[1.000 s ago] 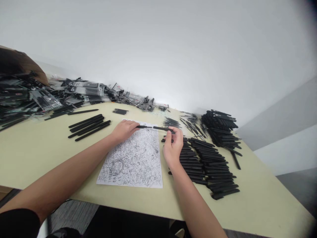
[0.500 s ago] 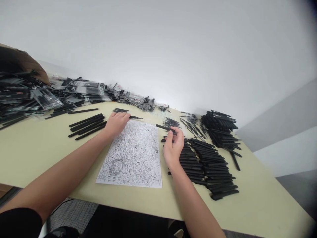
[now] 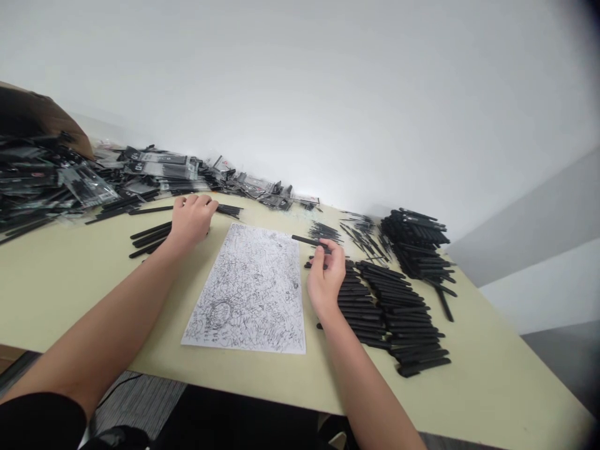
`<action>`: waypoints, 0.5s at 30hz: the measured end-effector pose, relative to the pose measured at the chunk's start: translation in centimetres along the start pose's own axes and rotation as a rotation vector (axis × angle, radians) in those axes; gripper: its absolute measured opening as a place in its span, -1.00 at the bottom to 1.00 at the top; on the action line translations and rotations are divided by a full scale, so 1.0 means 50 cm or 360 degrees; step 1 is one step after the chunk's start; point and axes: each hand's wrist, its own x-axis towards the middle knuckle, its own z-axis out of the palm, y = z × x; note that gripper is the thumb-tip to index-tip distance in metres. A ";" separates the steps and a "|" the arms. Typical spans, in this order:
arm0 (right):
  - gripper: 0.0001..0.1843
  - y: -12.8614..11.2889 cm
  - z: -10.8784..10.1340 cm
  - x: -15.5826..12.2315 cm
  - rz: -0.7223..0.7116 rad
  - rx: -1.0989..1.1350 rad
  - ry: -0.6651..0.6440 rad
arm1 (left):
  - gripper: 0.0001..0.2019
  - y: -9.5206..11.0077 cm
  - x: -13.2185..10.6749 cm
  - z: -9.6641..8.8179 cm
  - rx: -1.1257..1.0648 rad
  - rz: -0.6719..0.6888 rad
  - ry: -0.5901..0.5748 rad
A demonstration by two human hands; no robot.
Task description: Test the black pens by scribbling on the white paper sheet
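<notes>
My right hand (image 3: 327, 275) is closed on a black pen (image 3: 305, 240) whose end sticks out to the left, above the right edge of the paper. Fingers curled downward, my left hand (image 3: 192, 219) is over a small row of black pens (image 3: 150, 239). Its fingertips are hidden, and I cannot make out what is in them. Between the hands lies a white sheet of paper (image 3: 253, 294) covered in dark scribbles. Just right of my left hand is a small bunch of thin dark refills (image 3: 230, 211).
Rows of black pens (image 3: 398, 312) lie right of my right hand, with a taller pen stack (image 3: 415, 231) behind. Loose refills (image 3: 325, 231) lie beyond the paper. Plastic-wrapped pens (image 3: 164, 167) are heaped along the wall, beside a cardboard box (image 3: 60, 119) at left.
My left hand has moved left, from the paper's top edge to the row of pens. The thin dark piece that stuck out from it no longer shows. My right hand has barely moved.
</notes>
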 end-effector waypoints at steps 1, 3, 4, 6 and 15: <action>-0.73 0.000 0.000 0.000 0.0000 0.0001 0.0001 | -0.74 0.000 0.000 0.000 0.0065 -0.0032 0.0044; -0.73 -0.001 0.000 0.001 -0.0001 0.0001 0.0001 | -0.73 0.001 0.000 -0.001 0.0155 -0.0065 0.0101; -0.73 -0.001 -0.001 0.001 -0.0002 -0.0002 -0.0003 | -0.72 0.002 0.000 -0.003 0.0169 -0.0069 0.0112; -0.73 -0.003 -0.002 0.001 -0.0001 -0.0009 -0.0013 | -0.71 0.003 0.000 -0.006 0.0180 -0.0083 0.0139; -0.74 -0.003 -0.002 0.001 -0.0021 -0.0024 -0.0023 | -0.73 -0.010 0.000 -0.018 0.0228 -0.0185 0.0190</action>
